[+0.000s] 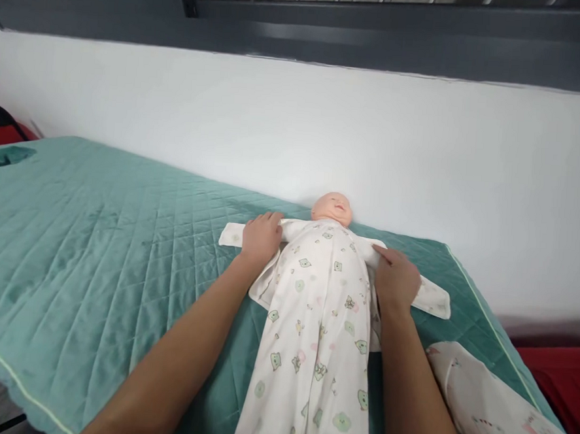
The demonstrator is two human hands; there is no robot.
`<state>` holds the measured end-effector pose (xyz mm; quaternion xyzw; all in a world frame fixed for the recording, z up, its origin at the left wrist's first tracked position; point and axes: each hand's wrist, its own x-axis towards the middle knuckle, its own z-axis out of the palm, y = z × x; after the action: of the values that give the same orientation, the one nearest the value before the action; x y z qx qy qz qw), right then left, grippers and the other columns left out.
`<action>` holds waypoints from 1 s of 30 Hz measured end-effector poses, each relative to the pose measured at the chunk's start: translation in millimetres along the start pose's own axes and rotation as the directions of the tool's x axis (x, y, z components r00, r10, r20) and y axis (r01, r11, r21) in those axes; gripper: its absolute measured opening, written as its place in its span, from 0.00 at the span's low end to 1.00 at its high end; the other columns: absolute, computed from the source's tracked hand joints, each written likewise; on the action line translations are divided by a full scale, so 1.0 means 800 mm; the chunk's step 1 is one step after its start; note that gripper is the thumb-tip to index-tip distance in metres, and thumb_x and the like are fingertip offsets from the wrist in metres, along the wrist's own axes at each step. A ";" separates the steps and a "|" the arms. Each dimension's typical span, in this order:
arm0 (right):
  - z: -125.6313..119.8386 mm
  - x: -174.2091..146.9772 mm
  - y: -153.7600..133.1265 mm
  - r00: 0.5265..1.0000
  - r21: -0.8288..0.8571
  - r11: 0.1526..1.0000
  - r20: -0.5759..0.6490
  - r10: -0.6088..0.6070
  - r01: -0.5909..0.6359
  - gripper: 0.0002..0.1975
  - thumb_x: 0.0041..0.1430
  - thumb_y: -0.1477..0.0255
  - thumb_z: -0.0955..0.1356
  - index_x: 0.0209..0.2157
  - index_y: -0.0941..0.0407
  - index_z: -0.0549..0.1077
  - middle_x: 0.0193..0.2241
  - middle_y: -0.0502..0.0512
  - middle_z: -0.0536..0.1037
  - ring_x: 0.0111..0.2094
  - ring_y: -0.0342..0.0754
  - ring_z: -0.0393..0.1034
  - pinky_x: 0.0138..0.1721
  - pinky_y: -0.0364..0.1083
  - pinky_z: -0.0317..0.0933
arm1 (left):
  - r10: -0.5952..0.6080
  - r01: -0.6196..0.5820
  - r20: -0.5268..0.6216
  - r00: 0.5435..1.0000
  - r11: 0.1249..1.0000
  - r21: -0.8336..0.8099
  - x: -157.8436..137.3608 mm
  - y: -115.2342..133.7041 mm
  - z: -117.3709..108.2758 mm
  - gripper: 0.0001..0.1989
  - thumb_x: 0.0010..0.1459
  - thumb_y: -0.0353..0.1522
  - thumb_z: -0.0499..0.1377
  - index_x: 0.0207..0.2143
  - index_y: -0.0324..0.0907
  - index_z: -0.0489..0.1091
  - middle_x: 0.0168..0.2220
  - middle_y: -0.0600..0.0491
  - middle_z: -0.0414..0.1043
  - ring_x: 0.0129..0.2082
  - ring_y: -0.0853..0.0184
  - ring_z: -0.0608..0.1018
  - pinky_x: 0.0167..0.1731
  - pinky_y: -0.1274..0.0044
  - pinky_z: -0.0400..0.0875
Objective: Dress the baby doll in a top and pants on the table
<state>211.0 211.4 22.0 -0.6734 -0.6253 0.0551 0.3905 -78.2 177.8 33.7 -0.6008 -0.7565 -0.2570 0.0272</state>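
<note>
A baby doll (330,208) lies on its back, its head near the wall. A white garment printed with small green and pink figures (317,323) covers its body and spreads down toward me. Both white sleeves lie out to the sides. My left hand (262,238) is closed over the sleeve on the left (230,234), whose end sticks out past my fingers. On the other side my right hand (397,276), fingers curled, grips the right sleeve (432,298) near the doll's shoulder. White cloth edges show beneath the doll; the doll's hands are hidden.
A green quilted cover (136,234) lies under everything, against a white wall (227,115). Another white printed cloth (494,406) lies at the lower right. Red items (559,384) show at the right edge, and a dark window frame (331,33) runs above.
</note>
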 end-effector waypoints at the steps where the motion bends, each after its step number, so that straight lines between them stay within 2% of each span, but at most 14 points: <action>1: -0.001 0.002 0.002 0.999 -0.004 0.999 -0.016 0.049 -0.049 0.21 0.58 0.72 0.59 0.43 0.51 0.82 0.51 0.57 0.78 0.50 0.58 0.69 0.57 0.60 0.56 | -0.039 0.039 0.002 0.999 0.999 -0.019 0.001 -0.012 -0.003 0.17 0.63 0.30 0.50 0.51 0.49 0.69 0.50 0.49 0.75 0.50 0.57 0.76 0.47 0.68 0.67; 3: -0.002 0.003 0.003 0.993 -0.009 0.993 -0.033 0.114 -0.114 0.21 0.58 0.72 0.59 0.41 0.52 0.82 0.51 0.57 0.78 0.50 0.59 0.70 0.55 0.59 0.58 | -0.143 0.143 0.004 0.990 0.985 -0.093 0.001 -0.035 -0.008 0.19 0.62 0.36 0.54 0.56 0.49 0.66 0.52 0.50 0.75 0.50 0.57 0.77 0.45 0.69 0.68; 5: -0.006 0.000 -0.005 0.995 -0.008 0.996 -0.034 0.093 -0.093 0.21 0.57 0.73 0.59 0.41 0.53 0.82 0.51 0.57 0.78 0.51 0.59 0.70 0.56 0.60 0.57 | -0.225 0.225 0.021 0.974 0.962 -0.155 -0.001 -0.051 -0.010 0.26 0.59 0.44 0.58 0.59 0.48 0.63 0.54 0.49 0.74 0.51 0.56 0.77 0.46 0.69 0.69; 8: -0.019 -0.013 -0.042 0.996 0.012 0.996 -0.017 -0.086 0.087 0.21 0.56 0.74 0.60 0.45 0.56 0.79 0.51 0.59 0.77 0.53 0.58 0.68 0.58 0.58 0.57 | -0.284 0.287 0.040 0.958 0.943 -0.168 -0.004 -0.057 -0.007 0.26 0.59 0.47 0.57 0.57 0.48 0.65 0.53 0.49 0.75 0.53 0.56 0.76 0.50 0.68 0.67; 10: -0.029 -0.025 -0.083 0.969 0.057 0.970 0.058 -0.239 0.235 0.21 0.59 0.71 0.61 0.50 0.56 0.76 0.51 0.60 0.76 0.55 0.57 0.67 0.58 0.57 0.58 | -0.310 0.314 0.052 0.949 0.934 -0.173 -0.004 -0.053 -0.004 0.23 0.59 0.47 0.56 0.55 0.50 0.67 0.52 0.51 0.77 0.53 0.56 0.76 0.51 0.69 0.67; 11: -0.031 -0.030 -0.106 0.942 0.088 0.948 0.122 -0.314 0.304 0.21 0.61 0.69 0.60 0.52 0.55 0.74 0.52 0.59 0.76 0.55 0.56 0.67 0.56 0.55 0.60 | -0.316 0.321 0.057 0.947 0.930 -0.182 -0.003 -0.050 -0.003 0.22 0.59 0.47 0.56 0.53 0.51 0.69 0.51 0.52 0.77 0.52 0.57 0.77 0.50 0.69 0.67; 12: -0.032 -0.034 -0.131 0.894 0.106 0.920 0.215 -0.392 0.378 0.21 0.62 0.68 0.60 0.54 0.54 0.72 0.53 0.58 0.75 0.55 0.56 0.67 0.55 0.54 0.61 | -0.315 0.320 0.058 0.947 0.928 -0.192 -0.003 -0.049 -0.002 0.20 0.59 0.47 0.56 0.51 0.52 0.70 0.50 0.53 0.78 0.51 0.57 0.77 0.49 0.70 0.68; 13: -0.029 -0.037 -0.154 0.823 0.096 0.879 0.315 -0.472 0.467 0.21 0.63 0.68 0.60 0.55 0.54 0.71 0.54 0.59 0.74 0.55 0.56 0.67 0.54 0.54 0.61 | -0.313 0.317 0.054 0.948 0.927 -0.198 -0.003 -0.048 -0.002 0.19 0.59 0.47 0.56 0.50 0.52 0.71 0.49 0.54 0.79 0.49 0.58 0.78 0.48 0.71 0.68; 14: -0.023 -0.038 -0.176 0.732 0.070 0.828 0.429 -0.528 0.556 0.20 0.64 0.69 0.60 0.56 0.54 0.70 0.54 0.59 0.74 0.55 0.56 0.67 0.53 0.54 0.62 | -0.309 0.311 0.044 0.950 0.929 -0.202 -0.002 -0.047 -0.003 0.17 0.60 0.46 0.55 0.48 0.53 0.73 0.47 0.55 0.79 0.48 0.59 0.79 0.47 0.71 0.68; 16: -0.002 -0.036 -0.212 0.573 -0.018 0.716 0.614 -0.543 0.698 0.20 0.63 0.70 0.62 0.55 0.57 0.70 0.52 0.62 0.74 0.53 0.58 0.67 0.52 0.55 0.61 | -0.300 0.299 0.027 0.954 0.933 -0.201 -0.002 -0.047 -0.004 0.15 0.60 0.45 0.55 0.45 0.53 0.74 0.45 0.56 0.80 0.46 0.59 0.79 0.45 0.72 0.68; 17: 0.012 -0.033 -0.225 0.530 -0.067 0.667 0.667 -0.523 0.742 0.19 0.62 0.71 0.63 0.54 0.58 0.70 0.51 0.63 0.74 0.52 0.59 0.67 0.51 0.56 0.61 | -0.296 0.295 0.025 0.955 0.935 -0.195 -0.002 -0.047 -0.004 0.14 0.60 0.44 0.54 0.44 0.53 0.75 0.44 0.56 0.81 0.46 0.59 0.79 0.45 0.72 0.68; 21: 0.068 -0.018 -0.250 0.445 -0.166 0.523 0.763 -0.469 0.836 0.18 0.61 0.74 0.63 0.52 0.59 0.70 0.53 0.66 0.71 0.53 0.62 0.66 0.49 0.57 0.63 | -0.305 0.309 0.048 0.951 0.938 -0.156 0.002 -0.044 -0.004 0.13 0.59 0.40 0.55 0.43 0.53 0.75 0.42 0.54 0.81 0.46 0.58 0.79 0.45 0.70 0.68; 25: 0.095 -0.005 -0.252 0.353 -0.129 0.478 0.838 -0.416 0.869 0.18 0.61 0.69 0.65 0.53 0.56 0.70 0.51 0.64 0.74 0.49 0.60 0.71 0.44 0.53 0.64 | -0.309 0.311 0.038 0.950 0.944 -0.114 0.005 -0.037 -0.004 0.13 0.60 0.41 0.55 0.44 0.51 0.75 0.42 0.51 0.81 0.47 0.56 0.79 0.46 0.68 0.67; 30: 0.082 0.004 -0.250 0.359 -0.137 0.473 0.835 -0.417 0.870 0.22 0.63 0.66 0.66 0.58 0.50 0.67 0.49 0.62 0.76 0.47 0.60 0.73 0.41 0.51 0.63 | -0.189 0.177 -0.080 0.979 0.975 -0.135 -0.001 -0.038 -0.006 0.18 0.61 0.32 0.55 0.53 0.53 0.71 0.45 0.52 0.80 0.47 0.59 0.79 0.47 0.70 0.67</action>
<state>15.0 226.8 97.3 -0.3510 -0.9279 -0.0500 -0.1151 -107.0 170.3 26.6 -0.5165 -0.7886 -0.3337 0.0001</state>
